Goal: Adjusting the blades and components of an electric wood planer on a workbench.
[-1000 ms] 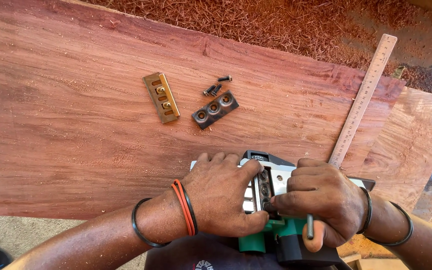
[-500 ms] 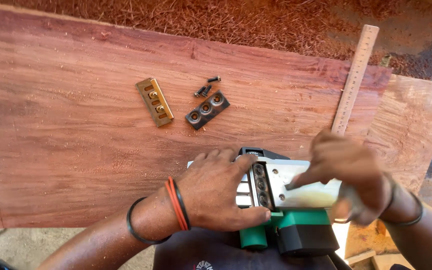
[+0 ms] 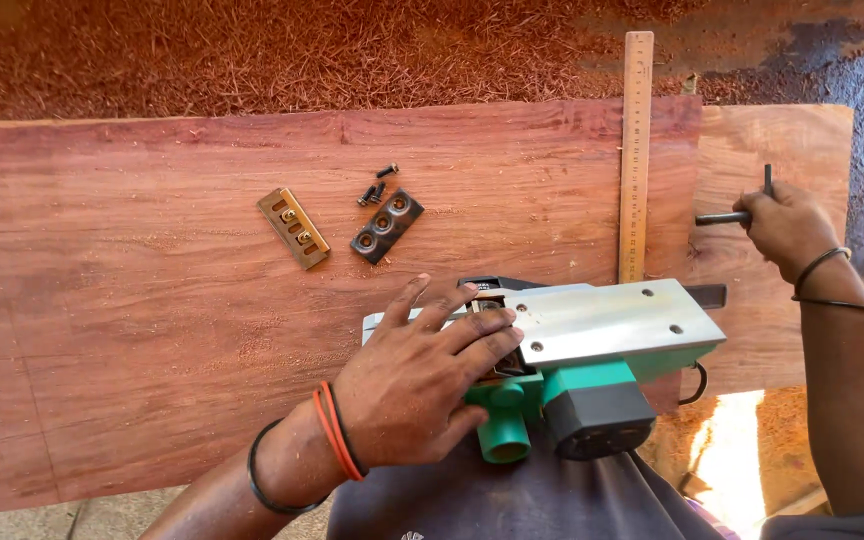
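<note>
Electric hand planer (image 3: 592, 350), green body, lies sole-up at lower centre of frame, on the near edge of a reddish wood board (image 3: 152, 300). Left hand (image 3: 417, 385) rests flat on it, fingers spread over the cutter-drum opening, pinning rather than gripping. Right hand (image 3: 782, 225), right of frame, is closed around a dark T-handle wrench (image 3: 737, 212).

Judgement: planer looks heavy, rigid; metal sole slick, so hold by the plastic body, away from the blades.

Upper left-centre: brass blade clamp (image 3: 293, 228), dark clamp plate (image 3: 387, 225), loose bolts (image 3: 374, 190). Steel ruler (image 3: 636, 150) stands upper right.
</note>
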